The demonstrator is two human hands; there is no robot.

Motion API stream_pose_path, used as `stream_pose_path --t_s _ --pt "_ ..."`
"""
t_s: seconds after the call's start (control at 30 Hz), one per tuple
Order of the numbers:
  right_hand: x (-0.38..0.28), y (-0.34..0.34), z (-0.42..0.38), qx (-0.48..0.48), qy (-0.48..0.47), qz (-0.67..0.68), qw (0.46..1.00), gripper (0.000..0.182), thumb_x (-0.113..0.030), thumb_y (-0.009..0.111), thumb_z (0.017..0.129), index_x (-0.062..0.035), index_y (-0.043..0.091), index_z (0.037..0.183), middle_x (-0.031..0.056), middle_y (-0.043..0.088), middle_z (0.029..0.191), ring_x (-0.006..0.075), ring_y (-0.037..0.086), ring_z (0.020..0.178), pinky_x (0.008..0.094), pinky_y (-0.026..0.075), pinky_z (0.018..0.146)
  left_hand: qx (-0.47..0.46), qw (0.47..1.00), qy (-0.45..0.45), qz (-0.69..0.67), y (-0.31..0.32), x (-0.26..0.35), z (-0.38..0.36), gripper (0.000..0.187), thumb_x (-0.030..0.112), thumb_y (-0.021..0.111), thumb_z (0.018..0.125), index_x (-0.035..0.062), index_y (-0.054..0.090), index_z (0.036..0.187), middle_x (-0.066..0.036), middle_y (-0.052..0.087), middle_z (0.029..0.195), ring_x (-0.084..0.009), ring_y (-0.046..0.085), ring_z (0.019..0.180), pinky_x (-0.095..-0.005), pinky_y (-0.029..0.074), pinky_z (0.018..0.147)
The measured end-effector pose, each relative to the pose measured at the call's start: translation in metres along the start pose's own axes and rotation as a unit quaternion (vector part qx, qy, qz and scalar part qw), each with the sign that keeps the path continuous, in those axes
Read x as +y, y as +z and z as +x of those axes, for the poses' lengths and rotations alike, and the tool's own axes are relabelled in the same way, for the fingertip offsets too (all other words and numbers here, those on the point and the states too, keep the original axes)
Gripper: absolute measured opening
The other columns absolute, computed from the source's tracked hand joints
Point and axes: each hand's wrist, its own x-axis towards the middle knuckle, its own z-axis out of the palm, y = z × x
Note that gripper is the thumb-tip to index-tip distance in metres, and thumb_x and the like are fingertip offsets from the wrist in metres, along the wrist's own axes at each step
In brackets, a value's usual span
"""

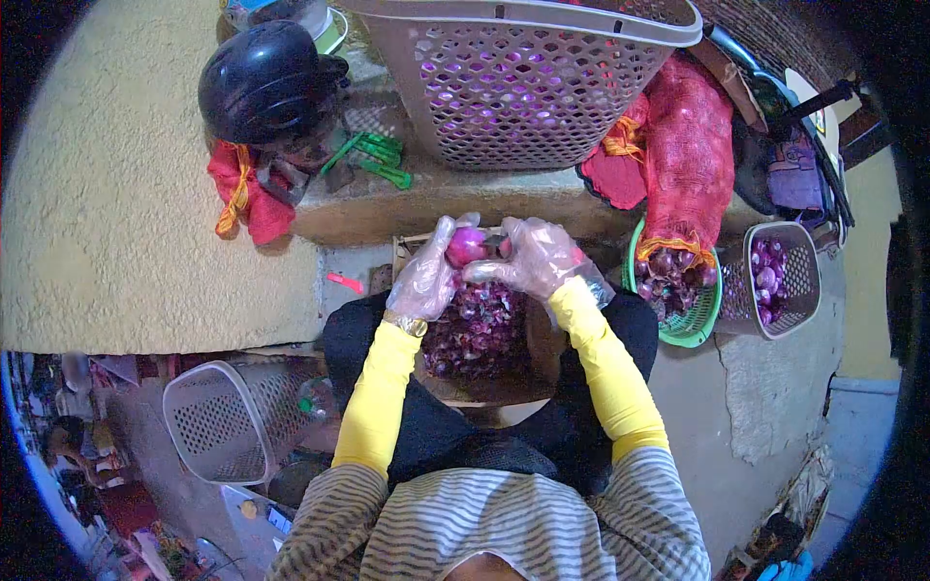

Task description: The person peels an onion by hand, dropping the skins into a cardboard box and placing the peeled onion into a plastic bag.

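Observation:
My left hand [426, 276], in a clear plastic glove, is closed around a peeled-looking red onion [467, 248]. Close against the onion is my right hand [538, 257], also gloved, its fingers bent round a small dark piece [497, 242] that I cannot make out. Both hands are above a cardboard box [542, 344] between my knees. Loose purple onion skins [475, 334] lie thickly inside it.
A large perforated basket [533, 107] stands on the ledge ahead. To the right are a red mesh sack [688, 145], a green basket [693, 324] of onions and a grey basket [812, 281] with onions. A black helmet [262, 82] and a tipped basket [213, 421] are left.

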Motion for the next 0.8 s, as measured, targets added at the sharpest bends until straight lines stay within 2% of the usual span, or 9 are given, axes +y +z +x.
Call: stream_pose_path --t_s 0.1,0.3,0.37,0.4,0.43,0.47,0.5,0.53,0.8 --pt "0.005 0.005 0.001 0.022 -0.018 0.011 1.000 0.080 -0.081 0.076 0.056 -0.0048 0.063 0.079 0.0158 0.068 0.074 0.0339 0.069 0.071 0.0459 0.053 0.067 -0.016 1.000 -0.010 0.009 0.004 0.000 -0.001 0.060 0.047 0.040 0.106 -0.0001 0.046 0.143 -0.014 0.056 0.138 -0.0218 0.059 0.122 -0.0358 0.046 0.105" --pt "0.007 0.009 0.003 0.002 -0.028 0.006 1.000 0.085 -0.085 0.069 0.059 -0.0057 0.069 0.090 0.0182 0.072 0.084 0.0371 0.071 0.081 0.0475 0.055 0.075 -0.057 0.998 -0.021 -0.014 0.006 0.001 -0.002 0.060 0.045 0.038 0.107 -0.0008 0.043 0.145 -0.015 0.052 0.142 -0.0233 0.053 0.130 -0.0373 0.040 0.112" --pt "0.012 0.017 0.003 0.068 -0.064 0.030 0.995 0.078 -0.079 0.075 0.060 -0.0056 0.069 0.085 0.0143 0.070 0.073 0.0341 0.069 0.069 0.0455 0.054 0.065 -0.058 0.998 -0.025 -0.020 0.010 0.002 -0.007 0.060 0.045 0.038 0.107 -0.0008 0.043 0.145 -0.014 0.052 0.143 -0.0232 0.052 0.131 -0.0376 0.038 0.113" --pt "0.013 0.018 0.003 0.068 -0.064 0.030 0.995 0.078 -0.079 0.075 0.060 -0.0056 0.069 0.085 0.0143 0.070 0.073 0.0341 0.069 0.069 0.0455 0.054 0.065 -0.121 0.970 0.137 0.160 0.011 0.003 -0.012 0.060 0.045 0.038 0.107 -0.0008 0.043 0.146 -0.014 0.052 0.143 -0.0227 0.052 0.131 -0.0372 0.038 0.113" --pt "0.015 0.018 0.003 0.059 -0.066 0.030 0.996 0.075 -0.077 0.074 0.063 -0.0059 0.070 0.087 0.0145 0.070 0.074 0.0344 0.069 0.069 0.0459 0.054 0.065 -0.177 0.881 0.290 0.330 0.012 0.003 -0.014 0.060 0.045 0.038 0.107 -0.0008 0.043 0.146 -0.014 0.052 0.143 -0.0222 0.052 0.130 -0.0369 0.039 0.113" --pt "0.015 0.019 0.004 0.050 -0.069 0.029 0.996 0.073 -0.075 0.073 0.067 -0.0061 0.071 0.089 0.0147 0.070 0.074 0.0347 0.069 0.069 0.0463 0.053 0.064 -0.177 0.881 0.290 0.330 0.011 0.002 -0.011 0.060 0.045 0.038 0.107 -0.0008 0.043 0.146 -0.014 0.052 0.143 -0.0222 0.052 0.130 -0.0369 0.039 0.113" --pt "0.016 0.020 0.005 0.050 -0.069 0.029 0.996 0.073 -0.075 0.073 0.067 -0.0061 0.071 0.089 0.0147 0.070 0.074 0.0347 0.069 0.069 0.0463 0.053 0.064 -0.117 0.966 0.146 0.181 0.010 0.002 -0.006 0.060 0.045 0.039 0.107 -0.0008 0.044 0.145 -0.013 0.052 0.143 -0.0218 0.052 0.130 -0.0365 0.039 0.112" --pt "0.017 0.021 0.006 0.026 -0.061 0.037 0.997 0.074 -0.077 0.069 0.070 -0.0048 0.072 0.088 0.0185 0.070 0.075 0.0373 0.069 0.070 0.0476 0.053 0.067 -0.050 0.998 -0.007 0.022 0.008 0.002 -0.003 0.060 0.045 0.039 0.107 -0.0009 0.044 0.145 -0.013 0.052 0.143 -0.0214 0.052 0.129 -0.0362 0.040 0.111" --pt "0.018 0.025 0.006 -0.030 -0.039 0.036 0.998 0.076 -0.077 0.061 0.077 -0.0023 0.073 0.080 0.0229 0.067 0.071 0.0405 0.068 0.070 0.0499 0.052 0.067 -0.053 0.998 -0.018 0.030 0.004 0.001 0.000 0.063 0.047 0.040 0.106 -0.0018 0.043 0.145 -0.014 0.051 0.144 -0.0239 0.051 0.132 -0.0371 0.038 0.113"
